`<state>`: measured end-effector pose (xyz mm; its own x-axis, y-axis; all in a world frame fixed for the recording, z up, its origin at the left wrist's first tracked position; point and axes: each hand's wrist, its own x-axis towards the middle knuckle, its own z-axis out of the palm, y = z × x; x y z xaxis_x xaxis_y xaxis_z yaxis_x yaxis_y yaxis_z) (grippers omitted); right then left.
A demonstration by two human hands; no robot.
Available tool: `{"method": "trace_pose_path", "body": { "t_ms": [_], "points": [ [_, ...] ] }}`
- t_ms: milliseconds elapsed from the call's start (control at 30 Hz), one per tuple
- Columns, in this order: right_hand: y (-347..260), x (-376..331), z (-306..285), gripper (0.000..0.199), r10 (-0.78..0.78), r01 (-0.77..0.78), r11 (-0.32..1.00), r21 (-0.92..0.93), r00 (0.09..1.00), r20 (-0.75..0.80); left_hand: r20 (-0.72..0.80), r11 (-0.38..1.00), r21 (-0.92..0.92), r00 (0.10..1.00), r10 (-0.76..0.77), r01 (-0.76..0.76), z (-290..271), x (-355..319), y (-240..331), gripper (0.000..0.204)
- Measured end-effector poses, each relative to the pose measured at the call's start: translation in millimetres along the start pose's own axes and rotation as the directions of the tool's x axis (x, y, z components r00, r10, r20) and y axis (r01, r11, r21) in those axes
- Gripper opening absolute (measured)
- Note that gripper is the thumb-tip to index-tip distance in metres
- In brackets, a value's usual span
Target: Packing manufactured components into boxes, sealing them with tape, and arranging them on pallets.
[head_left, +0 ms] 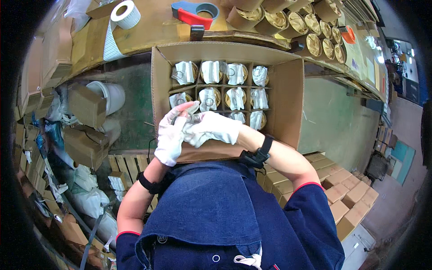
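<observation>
My left hand [170,137] and my right hand [211,128], both in white gloves, meet above the near left part of a large open carton [288,101]. The left glove leaves some fingertips bare. Fingers of both hands are drawn together in a pinch, and whatever small thing may be between them is hidden. Inside the carton, cardboard dividers [231,85] make rows of cells. Several round brown items stand in the cells, each with a silvery-white packet [236,98] on top. My hands and forearms cover the nearest left cells.
Beyond the carton runs a workbench [155,33] with a label roll [125,13], a red and blue tape dispenser [195,14] and several paper-lined brown tubes [297,24]. Left are a white bucket [112,96] and loose cartons [85,146]. Stacked brown boxes [339,191] stand at the right.
</observation>
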<state>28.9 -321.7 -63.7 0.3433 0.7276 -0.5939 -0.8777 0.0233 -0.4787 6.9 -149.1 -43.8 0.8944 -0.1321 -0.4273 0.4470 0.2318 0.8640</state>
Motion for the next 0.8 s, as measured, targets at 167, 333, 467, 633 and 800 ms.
{"method": "trace_pose_path", "body": {
  "t_ms": [167, 333, 467, 633, 800],
  "points": [
    [15.5, 9.2, -39.6, 0.01, 0.079, -0.231, 0.815, -0.531, 0.953, -0.293, -0.089, 0.98, -0.194, 0.996, 0.012, -0.03, -10.5, 4.8, 27.9, 0.037],
    [7.1, 3.9, -80.2, 0.027, 0.14, -0.402, 0.305, -0.863, 0.915, -0.377, -0.11, 0.908, -0.414, 0.994, 0.02, -0.064, -86.9, 25.0, 54.9, 0.042],
    [-21.2, -27.1, -73.6, 0.04, -0.245, -0.377, 0.36, -0.853, 0.844, -0.477, -0.13, 0.864, -0.5, 0.991, 0.001, -0.067, -139.7, 33.5, 68.8, 0.047],
    [-27.0, -70.1, -64.2, 0.042, -0.544, -0.402, 0.364, -0.841, 0.641, -0.542, -0.061, 0.957, -0.288, 0.997, -0.046, 0.026, -173.7, 73.6, 88.2, 0.026],
    [-2.3, -90.2, -32.0, 0.04, -0.511, -0.45, 0.402, -0.798, 0.613, -0.603, 0.131, 0.964, -0.058, 0.956, 0.264, -0.258, -176.4, 174.4, 169.9, 0.033]
  ]
}}
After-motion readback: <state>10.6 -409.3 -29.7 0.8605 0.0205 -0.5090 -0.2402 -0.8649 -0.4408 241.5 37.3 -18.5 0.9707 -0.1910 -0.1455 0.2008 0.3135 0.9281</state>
